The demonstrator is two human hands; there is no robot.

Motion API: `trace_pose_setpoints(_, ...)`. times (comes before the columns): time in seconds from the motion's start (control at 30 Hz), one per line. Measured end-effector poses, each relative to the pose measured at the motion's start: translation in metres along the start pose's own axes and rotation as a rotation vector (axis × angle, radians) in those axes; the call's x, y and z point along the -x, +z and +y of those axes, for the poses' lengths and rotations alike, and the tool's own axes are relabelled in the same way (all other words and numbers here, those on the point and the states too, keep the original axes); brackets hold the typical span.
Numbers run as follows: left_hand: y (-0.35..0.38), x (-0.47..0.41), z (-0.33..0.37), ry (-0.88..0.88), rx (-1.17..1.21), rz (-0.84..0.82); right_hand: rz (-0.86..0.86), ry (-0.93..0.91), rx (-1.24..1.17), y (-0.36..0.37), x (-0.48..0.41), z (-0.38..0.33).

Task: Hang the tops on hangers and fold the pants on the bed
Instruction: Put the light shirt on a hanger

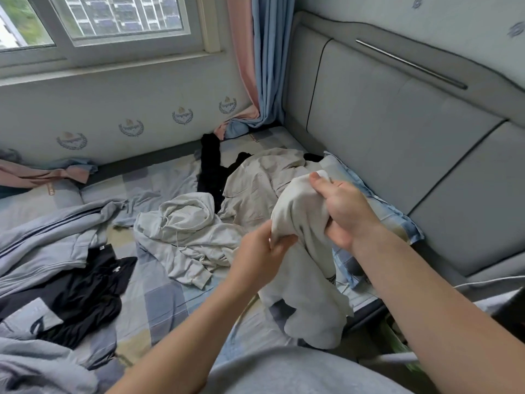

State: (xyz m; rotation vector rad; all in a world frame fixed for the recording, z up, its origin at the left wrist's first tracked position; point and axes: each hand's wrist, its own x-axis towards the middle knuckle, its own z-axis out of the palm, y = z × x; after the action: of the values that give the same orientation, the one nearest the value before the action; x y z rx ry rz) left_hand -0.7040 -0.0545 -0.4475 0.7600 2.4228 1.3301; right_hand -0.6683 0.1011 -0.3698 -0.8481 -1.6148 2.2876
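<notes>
Left hand [262,251]: pinching a fold of the pale garment [304,251] | Right hand [341,206]: fist clenched on its upper edge | Garment: held up over the bed [159,294], lower part hanging at 5 o'clock | Bed: grey hoodie [187,231] at centre, beige top [255,180] at 12 o'clock, black clothes [85,291] at 8 o'clock

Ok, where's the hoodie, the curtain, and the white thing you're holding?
Hoodie [186,220]: head view, on its hood.
Curtain [268,61]: head view, on the blue panel.
White garment [301,220]: head view, on the bunched part between both hands.
</notes>
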Motion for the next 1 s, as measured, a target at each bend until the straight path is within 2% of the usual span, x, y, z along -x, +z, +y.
trace_pose_setpoints(0.13, -0.013, -0.005, -0.006, 0.092, -0.089, 0.162, 0.047, -0.062, 0.047, -0.011, -0.010, -0.006)
trace_pose_setpoints(0.23, -0.033, -0.008, -0.010, 0.144, -0.097, 0.162, 0.078, -0.128, 0.221, -0.022, -0.016, -0.003)
trace_pose_setpoints(0.37, -0.055, -0.012, 0.001, 0.159, 0.076, 0.155, 0.158, -0.233, 0.409, -0.027, -0.029, 0.004)
trace_pose_setpoints(0.47, -0.070, -0.016, 0.013, 0.052, 0.315, 0.220, 0.227, -0.363, 0.481, -0.019, -0.028, 0.008)
trace_pose_setpoints(0.57, -0.091, -0.021, 0.017, -0.075, 0.503, 0.316, 0.075, -0.441, 0.544, -0.005, -0.009, 0.017)
trace_pose_setpoints(0.7, -0.108, -0.022, 0.028, -0.071, 0.653, 0.345, -0.363, -0.310, 0.550, 0.020, 0.024, 0.048)
trace_pose_setpoints(0.77, -0.110, -0.022, 0.034, -0.053, 0.708, 0.333, -0.478, -0.240, 0.641, 0.033, 0.032, 0.072)
trace_pose_setpoints(0.87, -0.108, -0.021, 0.041, -0.032, 0.711, 0.300, -0.419, -0.191, 0.766, 0.044, 0.029, 0.103)
trace_pose_setpoints(1.0, -0.107, -0.016, 0.047, -0.044, 0.774, 0.262, -0.276, -0.164, 0.769, 0.040, 0.011, 0.121)
